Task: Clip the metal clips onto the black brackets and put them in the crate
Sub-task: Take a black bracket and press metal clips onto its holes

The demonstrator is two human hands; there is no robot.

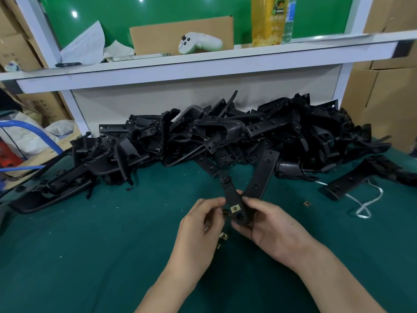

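My right hand (268, 224) grips the lower end of a black V-shaped bracket (259, 177) held above the green table. A brass metal clip (234, 208) sits on the bracket's near end. My left hand (200, 222) touches the bracket's left edge beside that clip and holds another brass clip (225, 213) in its fingers. A few loose clips (223, 236) lie on the cloth under my left hand, and one more clip (306, 203) lies to the right. A big pile of black brackets (225, 132) fills the back of the table. No crate is in view.
A white shelf (203, 62) runs above the pile, carrying a white controller (198, 42), a yellow bottle (268, 21), cardboard and papers. Cardboard boxes (381, 105) stand at the right. A white string (365, 204) lies on the green cloth (90, 245). A blue tube (33, 132) is at the left.
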